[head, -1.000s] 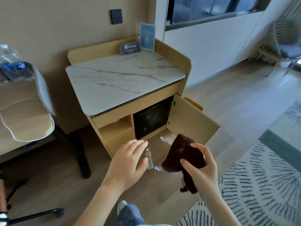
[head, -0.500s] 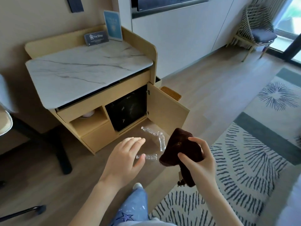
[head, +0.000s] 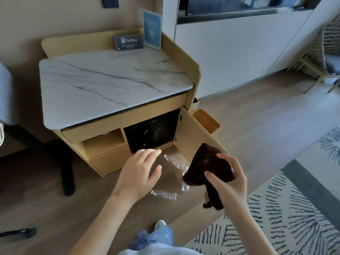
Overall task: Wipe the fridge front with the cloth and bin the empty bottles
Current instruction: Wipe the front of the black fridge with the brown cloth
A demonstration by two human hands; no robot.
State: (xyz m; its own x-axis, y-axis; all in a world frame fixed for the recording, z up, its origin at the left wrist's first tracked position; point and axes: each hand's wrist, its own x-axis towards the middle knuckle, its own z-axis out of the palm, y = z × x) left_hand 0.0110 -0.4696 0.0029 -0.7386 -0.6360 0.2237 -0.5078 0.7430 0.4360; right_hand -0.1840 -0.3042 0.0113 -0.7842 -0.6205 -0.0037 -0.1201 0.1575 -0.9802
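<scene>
A black mini fridge (head: 152, 132) sits low inside the wooden cabinet (head: 103, 126), whose door (head: 195, 138) stands open to the right. My right hand (head: 228, 183) grips a dark brown cloth (head: 207, 168), held in the air in front of the open door. My left hand (head: 138, 172) hovers flat with straight fingers over the floor, holding nothing. Three clear empty bottles lie on the wooden floor: one (head: 173, 161) near the fridge, one (head: 163, 195) below my left hand, one (head: 184, 184) partly hidden behind the cloth.
A woven wicker bin (head: 206, 120) stands on the floor behind the open door. The marble top (head: 110, 83) carries a dark sign and a blue card. A patterned rug (head: 294, 208) lies to the right, a wicker chair (head: 323, 52) far right, a black table leg (head: 68, 172) left.
My view has moved closer to the cabinet and swung about. Both hands stay in about the same pose, the right still holding the cloth. All three bottles now show on the floor.
</scene>
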